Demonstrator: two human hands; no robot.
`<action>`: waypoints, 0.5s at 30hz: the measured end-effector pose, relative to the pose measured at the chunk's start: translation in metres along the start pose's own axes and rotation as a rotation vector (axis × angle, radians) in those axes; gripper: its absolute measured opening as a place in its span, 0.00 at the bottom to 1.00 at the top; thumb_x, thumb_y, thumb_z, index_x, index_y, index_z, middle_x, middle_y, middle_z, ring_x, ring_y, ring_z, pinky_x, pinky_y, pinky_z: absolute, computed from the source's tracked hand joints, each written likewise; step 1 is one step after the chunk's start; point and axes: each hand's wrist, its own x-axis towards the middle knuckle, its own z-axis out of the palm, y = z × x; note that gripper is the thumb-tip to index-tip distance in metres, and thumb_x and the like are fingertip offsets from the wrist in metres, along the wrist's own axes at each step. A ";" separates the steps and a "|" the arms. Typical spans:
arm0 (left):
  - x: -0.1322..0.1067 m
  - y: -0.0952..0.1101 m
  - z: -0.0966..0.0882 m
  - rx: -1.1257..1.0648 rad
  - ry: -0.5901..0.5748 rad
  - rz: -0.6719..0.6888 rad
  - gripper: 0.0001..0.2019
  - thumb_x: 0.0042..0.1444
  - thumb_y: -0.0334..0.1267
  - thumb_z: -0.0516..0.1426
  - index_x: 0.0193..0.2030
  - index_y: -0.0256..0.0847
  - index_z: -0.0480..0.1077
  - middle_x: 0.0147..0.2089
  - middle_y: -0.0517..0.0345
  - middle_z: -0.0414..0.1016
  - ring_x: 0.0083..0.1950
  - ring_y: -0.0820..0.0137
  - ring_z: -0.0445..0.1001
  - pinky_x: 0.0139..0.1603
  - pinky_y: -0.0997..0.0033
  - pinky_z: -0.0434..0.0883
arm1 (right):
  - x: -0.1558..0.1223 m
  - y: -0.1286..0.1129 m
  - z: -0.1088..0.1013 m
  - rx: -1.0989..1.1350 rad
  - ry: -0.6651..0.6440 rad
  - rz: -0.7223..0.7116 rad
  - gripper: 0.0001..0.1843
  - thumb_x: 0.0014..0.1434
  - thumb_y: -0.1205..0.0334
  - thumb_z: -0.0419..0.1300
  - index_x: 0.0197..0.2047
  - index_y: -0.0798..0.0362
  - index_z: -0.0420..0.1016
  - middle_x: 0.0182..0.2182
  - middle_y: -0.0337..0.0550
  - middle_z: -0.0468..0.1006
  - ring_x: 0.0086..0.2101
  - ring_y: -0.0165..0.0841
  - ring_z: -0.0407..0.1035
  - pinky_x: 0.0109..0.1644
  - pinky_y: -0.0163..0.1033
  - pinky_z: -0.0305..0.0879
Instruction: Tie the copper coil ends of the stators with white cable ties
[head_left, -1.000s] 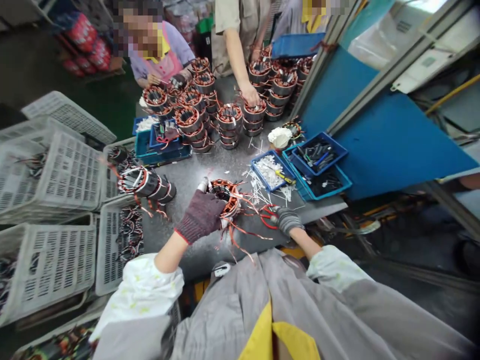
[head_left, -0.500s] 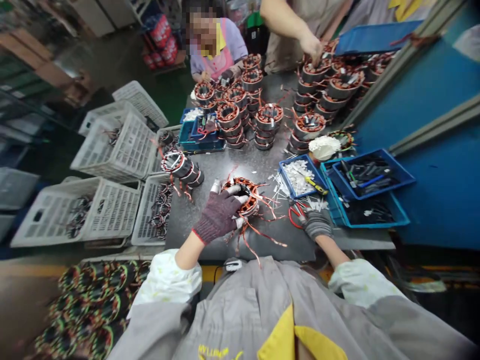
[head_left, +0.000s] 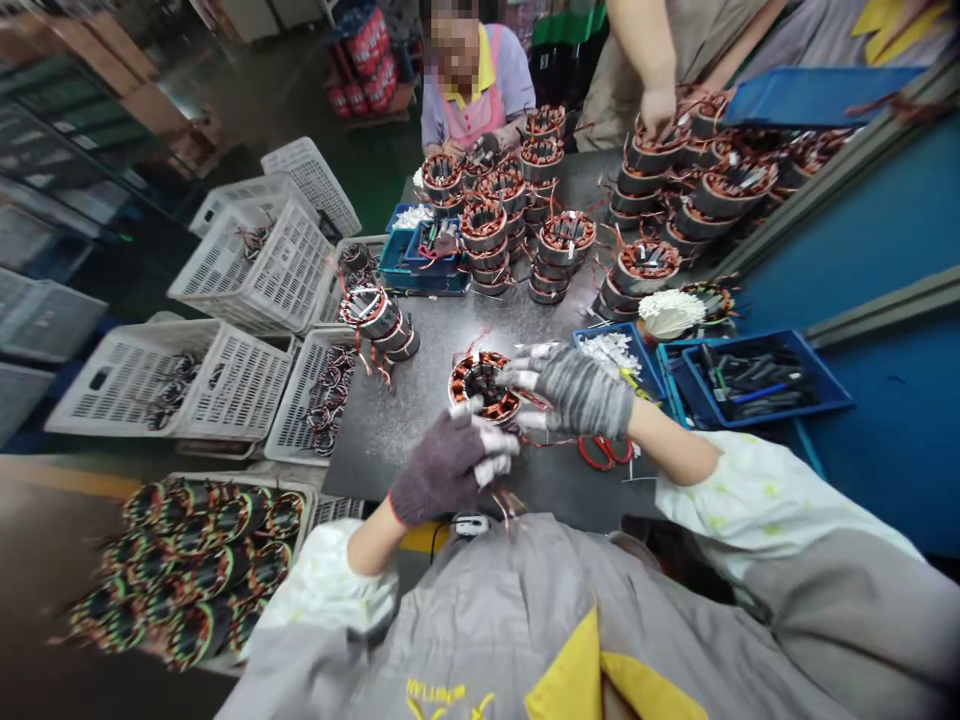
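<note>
A copper-wound motor stator (head_left: 480, 385) lies on the dark tabletop before me, its loose lead wires trailing toward my body. My left hand (head_left: 457, 455), in a purple glove with pale fingertips, is at its near edge with fingers loosely stretched over the wires. Reaching in from the right, my right hand (head_left: 577, 390) in a grey striped glove has its fingers apart at the stator's right rim. Whether either hand pinches a wire is hard to see. Red-handled scissors (head_left: 604, 452) rest on the table just below my right hand, with the blades hidden.
Stacked stators (head_left: 566, 235) stand across the far table, where two co-workers' hands are busy. Blue trays (head_left: 840, 400) hold white pieces and dark tools at right. White crates (head_left: 225, 385) line the left. A bundle of white strips (head_left: 671, 312) stands behind the trays.
My right hand has left the red-handled scissors and moved left to the stator. My left hand has drawn back from the stator's top to its near edge. The view has shifted slightly.
</note>
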 end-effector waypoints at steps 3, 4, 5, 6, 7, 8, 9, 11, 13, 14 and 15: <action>-0.034 -0.003 0.027 -0.101 -0.093 0.033 0.12 0.68 0.38 0.53 0.51 0.40 0.77 0.42 0.52 0.83 0.47 0.65 0.80 0.71 0.49 0.63 | 0.005 0.014 0.003 -0.060 -0.169 -0.106 0.23 0.70 0.62 0.54 0.65 0.49 0.73 0.59 0.52 0.78 0.55 0.43 0.71 0.60 0.54 0.65; -0.040 -0.002 0.028 -0.153 -0.135 0.042 0.12 0.68 0.39 0.53 0.49 0.41 0.77 0.41 0.53 0.84 0.45 0.65 0.80 0.70 0.49 0.64 | 0.005 0.018 0.003 -0.069 -0.199 -0.123 0.23 0.71 0.65 0.50 0.65 0.47 0.73 0.59 0.50 0.78 0.54 0.41 0.71 0.59 0.52 0.65; -0.045 0.000 0.025 -0.229 -0.175 0.044 0.13 0.69 0.42 0.54 0.48 0.42 0.78 0.42 0.53 0.84 0.44 0.65 0.80 0.69 0.49 0.66 | 0.007 0.021 0.003 -0.076 -0.221 -0.138 0.23 0.72 0.66 0.48 0.65 0.46 0.74 0.58 0.49 0.79 0.53 0.39 0.72 0.59 0.50 0.65; -0.047 0.003 0.016 -0.320 -0.194 0.038 0.13 0.69 0.45 0.55 0.48 0.43 0.78 0.42 0.53 0.84 0.44 0.64 0.81 0.68 0.51 0.68 | 0.009 0.023 0.001 -0.085 -0.235 -0.149 0.23 0.73 0.66 0.47 0.64 0.46 0.74 0.57 0.49 0.79 0.52 0.38 0.72 0.58 0.49 0.65; -0.047 0.005 0.003 -0.435 -0.185 0.008 0.15 0.68 0.49 0.56 0.49 0.44 0.78 0.44 0.53 0.85 0.45 0.64 0.81 0.65 0.53 0.71 | 0.012 0.024 0.000 -0.097 -0.246 -0.155 0.23 0.73 0.65 0.46 0.63 0.46 0.75 0.56 0.49 0.80 0.51 0.38 0.72 0.57 0.49 0.65; -0.046 0.007 -0.012 -0.568 -0.133 -0.055 0.17 0.67 0.52 0.56 0.51 0.43 0.78 0.45 0.51 0.85 0.46 0.62 0.82 0.61 0.54 0.74 | 0.015 0.024 -0.003 -0.113 -0.256 -0.157 0.22 0.74 0.64 0.47 0.62 0.47 0.76 0.55 0.49 0.80 0.51 0.39 0.72 0.56 0.48 0.65; -0.043 0.007 -0.028 -0.656 0.000 -0.135 0.18 0.68 0.52 0.55 0.51 0.42 0.78 0.44 0.49 0.84 0.46 0.61 0.82 0.56 0.55 0.76 | 0.018 0.023 -0.005 -0.129 -0.265 -0.155 0.22 0.74 0.62 0.47 0.62 0.47 0.76 0.54 0.49 0.81 0.50 0.39 0.72 0.55 0.48 0.65; -0.035 0.002 -0.051 -0.586 0.318 -0.281 0.16 0.68 0.48 0.56 0.53 0.43 0.78 0.46 0.49 0.84 0.47 0.61 0.82 0.51 0.57 0.77 | 0.022 0.019 -0.010 -0.154 -0.279 -0.148 0.20 0.74 0.58 0.49 0.60 0.49 0.78 0.52 0.49 0.81 0.48 0.40 0.72 0.52 0.47 0.64; -0.023 -0.011 -0.057 -0.303 0.423 -0.339 0.14 0.67 0.44 0.58 0.55 0.45 0.78 0.48 0.51 0.83 0.48 0.62 0.81 0.51 0.58 0.76 | 0.024 0.012 -0.010 -0.175 -0.279 -0.118 0.21 0.74 0.54 0.49 0.56 0.50 0.80 0.51 0.50 0.81 0.46 0.41 0.71 0.50 0.46 0.63; -0.017 -0.017 -0.053 -0.145 0.378 -0.335 0.14 0.66 0.42 0.58 0.55 0.46 0.78 0.48 0.51 0.83 0.48 0.63 0.81 0.52 0.58 0.75 | 0.024 0.007 -0.008 -0.188 -0.272 -0.081 0.21 0.74 0.53 0.49 0.55 0.51 0.81 0.50 0.50 0.82 0.45 0.41 0.71 0.49 0.46 0.63; -0.010 -0.024 -0.046 -0.018 0.308 -0.323 0.14 0.66 0.42 0.58 0.55 0.46 0.78 0.48 0.51 0.83 0.48 0.63 0.80 0.53 0.57 0.74 | 0.023 0.000 -0.003 -0.203 -0.257 -0.028 0.22 0.74 0.52 0.49 0.53 0.52 0.82 0.48 0.51 0.82 0.44 0.41 0.71 0.48 0.45 0.62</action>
